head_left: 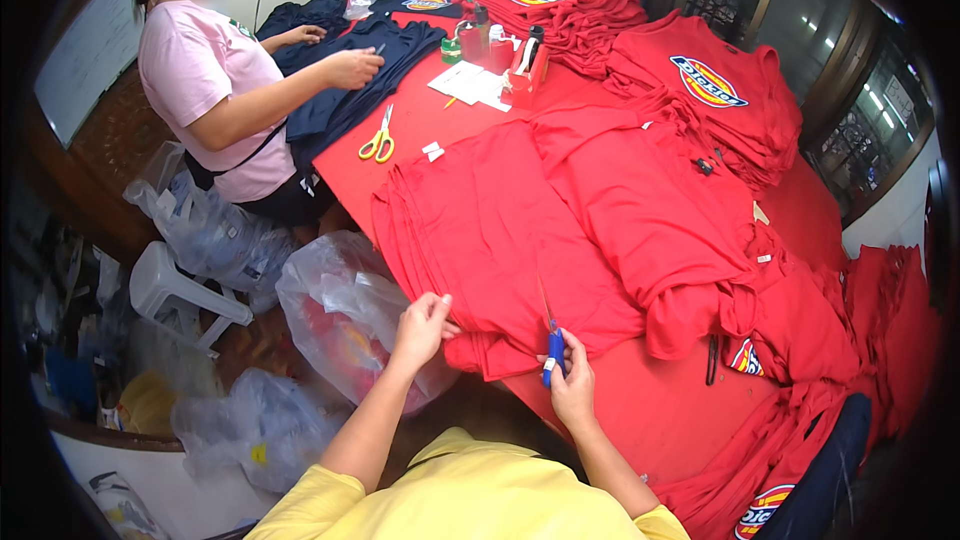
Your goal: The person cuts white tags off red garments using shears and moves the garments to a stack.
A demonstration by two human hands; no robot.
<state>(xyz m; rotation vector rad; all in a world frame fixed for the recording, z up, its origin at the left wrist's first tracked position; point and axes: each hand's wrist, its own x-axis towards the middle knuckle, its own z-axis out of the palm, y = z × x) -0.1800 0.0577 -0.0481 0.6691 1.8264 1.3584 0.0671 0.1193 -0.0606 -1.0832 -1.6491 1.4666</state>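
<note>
At the near edge of the table, a red shirt (pixel 490 230) lies spread out with its fabric creased. Beside its near left edge is my left hand (pixel 422 328), its fingers drawn together; what they pinch, if anything, is too small to make out. My right hand (pixel 573 385) is closed around blue-handled thread snips (pixel 554 355), whose thin blade points away from me over the shirt. More red fabric (pixel 640 210) is heaped against the shirt's right side.
Yellow-handled scissors (pixel 378 145), white papers (pixel 470 83) and a red tape dispenser (pixel 525 75) lie farther back. Piles of red shirts (pixel 700 80) line the right. A person in pink (pixel 210 80) handles dark shirts (pixel 350 70). Plastic bags (pixel 335 285) and a white stool (pixel 180 285) stand left.
</note>
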